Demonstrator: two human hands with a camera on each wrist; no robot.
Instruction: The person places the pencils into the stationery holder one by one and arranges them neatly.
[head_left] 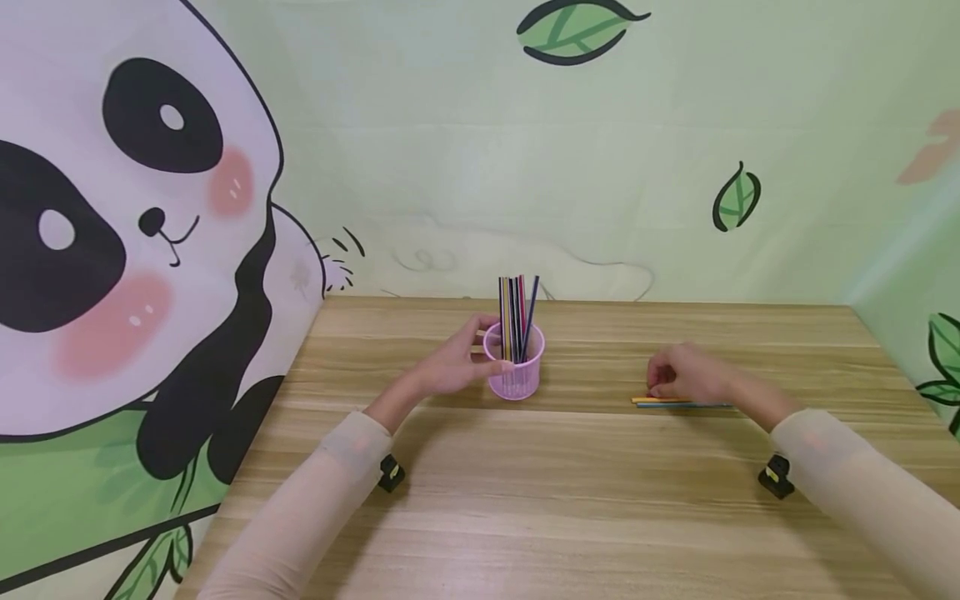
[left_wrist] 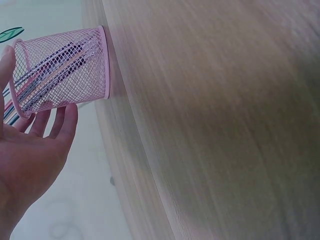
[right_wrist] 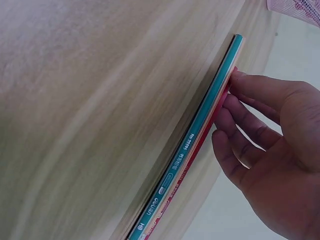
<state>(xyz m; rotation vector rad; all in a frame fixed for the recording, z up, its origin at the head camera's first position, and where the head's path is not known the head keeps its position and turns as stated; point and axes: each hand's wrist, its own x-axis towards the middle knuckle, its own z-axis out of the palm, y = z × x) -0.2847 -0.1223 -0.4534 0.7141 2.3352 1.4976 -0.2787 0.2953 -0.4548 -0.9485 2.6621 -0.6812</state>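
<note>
The pink mesh cup (head_left: 528,383) stands on the table (head_left: 510,508), with a bundle of pencils (head_left: 513,304) upright inside. At its left side, the left hand (head_left: 456,364) grips it, thumb and fingers parted around the wall. Well right of the cup, the right hand (head_left: 692,373) pinches a red pencil (right_wrist: 200,142) beside a teal pencil (right_wrist: 195,125). Behind the cup hangs a leaf-patterned backdrop (head_left: 480,167).

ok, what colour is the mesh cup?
The mesh cup is pink, rim included; it shows best in the left wrist view.
</note>
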